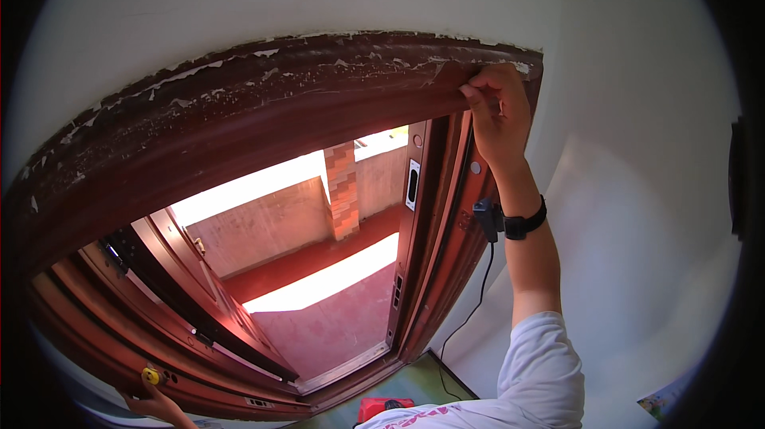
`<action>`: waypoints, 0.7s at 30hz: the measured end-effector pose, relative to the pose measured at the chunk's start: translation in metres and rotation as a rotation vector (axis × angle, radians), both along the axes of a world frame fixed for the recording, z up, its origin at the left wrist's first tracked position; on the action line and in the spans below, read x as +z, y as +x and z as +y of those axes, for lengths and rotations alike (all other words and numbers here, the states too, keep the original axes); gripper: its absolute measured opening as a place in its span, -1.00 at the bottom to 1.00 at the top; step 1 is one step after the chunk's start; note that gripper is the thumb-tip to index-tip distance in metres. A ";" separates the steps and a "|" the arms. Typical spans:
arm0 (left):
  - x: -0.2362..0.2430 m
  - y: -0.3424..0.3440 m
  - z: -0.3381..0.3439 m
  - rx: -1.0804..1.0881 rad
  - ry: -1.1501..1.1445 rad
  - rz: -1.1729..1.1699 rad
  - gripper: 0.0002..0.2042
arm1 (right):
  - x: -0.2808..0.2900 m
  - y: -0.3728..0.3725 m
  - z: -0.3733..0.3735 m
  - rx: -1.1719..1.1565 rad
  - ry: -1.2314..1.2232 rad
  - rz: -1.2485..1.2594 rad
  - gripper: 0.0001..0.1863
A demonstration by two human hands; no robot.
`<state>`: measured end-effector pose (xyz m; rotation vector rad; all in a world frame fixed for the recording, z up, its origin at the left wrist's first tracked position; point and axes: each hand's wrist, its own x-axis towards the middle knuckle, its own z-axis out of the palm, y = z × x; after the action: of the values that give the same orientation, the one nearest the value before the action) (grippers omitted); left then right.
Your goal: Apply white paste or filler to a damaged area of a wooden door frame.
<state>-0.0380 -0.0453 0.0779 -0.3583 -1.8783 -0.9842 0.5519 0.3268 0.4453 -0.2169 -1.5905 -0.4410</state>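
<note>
The right hand (pixel 504 114) is raised to the far right corner of the dark red-brown moulded door frame (pixel 263 114), thumb and fingertips bent close together against the top trim. A thin, dark brown, roughly triangular flap (pixel 450 76) lies just left of the fingertips; I cannot tell whether they are clamped on it.

The frame looks rigid and fixed, so it should bear a firm press without shifting. Its pale, flaking surface film (pixel 267 53) along the far edge is probably light and brittle, likely to tear or crumble if pulled hard. If the flap is loose film, a gentle pinch near its attached edge should suit it best.

At the near left, the left hand (pixel 159 408) is beside the frame's left side, with a small round yellow object (pixel 151 376) at its fingertips; whether it is gripped is unclear. That object seems light and hard, perhaps smooth, and its rim looks the best place to hold.
</note>
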 end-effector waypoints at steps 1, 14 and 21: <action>0.001 0.001 0.000 0.004 -0.002 0.010 -0.26 | 0.001 0.001 0.001 0.000 -0.001 -0.001 -0.87; -0.001 -0.003 0.000 0.001 0.039 0.077 -0.31 | -0.006 0.003 0.003 0.135 -0.107 0.066 -0.86; -0.001 -0.001 0.002 0.006 0.013 0.030 -0.29 | 0.001 0.008 -0.003 -0.174 -0.072 -0.001 -0.86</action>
<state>-0.0389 -0.0438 0.0771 -0.3580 -1.8439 -0.9816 0.5601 0.3239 0.4462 -0.4123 -1.5959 -0.5188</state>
